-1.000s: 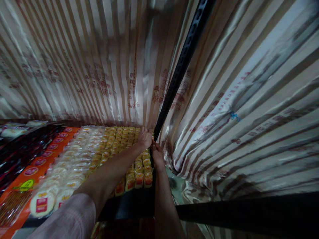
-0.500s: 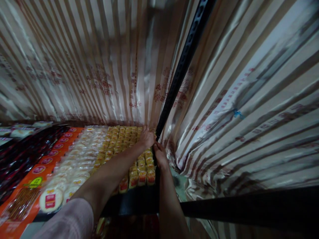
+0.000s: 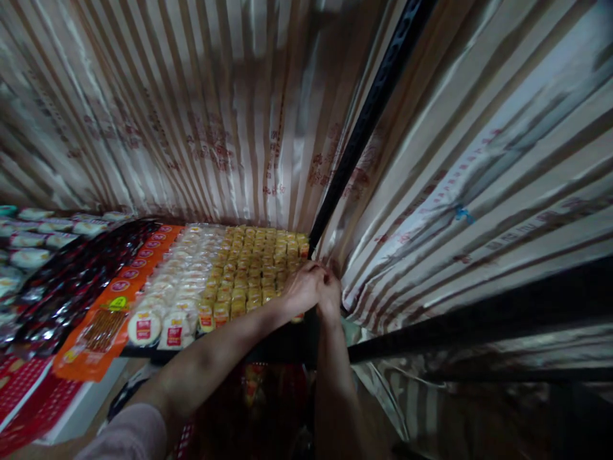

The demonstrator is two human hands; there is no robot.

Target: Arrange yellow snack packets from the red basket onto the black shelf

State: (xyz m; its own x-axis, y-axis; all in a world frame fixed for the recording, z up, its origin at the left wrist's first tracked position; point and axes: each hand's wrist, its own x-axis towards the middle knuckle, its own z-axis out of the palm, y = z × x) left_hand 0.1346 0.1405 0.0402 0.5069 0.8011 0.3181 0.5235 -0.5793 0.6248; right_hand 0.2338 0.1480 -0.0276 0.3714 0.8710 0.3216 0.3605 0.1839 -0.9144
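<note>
Small yellow-wrapped packaged cakes (image 3: 258,252) stand in tight rows on a dark shelf (image 3: 282,345). My left hand (image 3: 306,286) is over the right-hand side of these rows, its fingers curled inward. My right hand (image 3: 329,299) is at the shelf's right edge, fingers bent, meeting the left fingertips. Both hands are just in front of the foot of a black slotted post (image 3: 357,156). Whatever is between the fingers, if anything, is hidden by the hands and blur.
Left of the cakes lie clear-wrapped round white pastries (image 3: 175,281), an orange snack packet (image 3: 103,322), dark shiny packets (image 3: 71,287) and white-wrapped goods (image 3: 31,255). A striped printed plastic sheet (image 3: 230,115) hangs behind and to the right. A dark bar (image 3: 479,313) crosses the right side.
My hands have come nearer along the right edge, away from the post's foot, and now meet. The view has shifted, showing more of the goods on the left.
</note>
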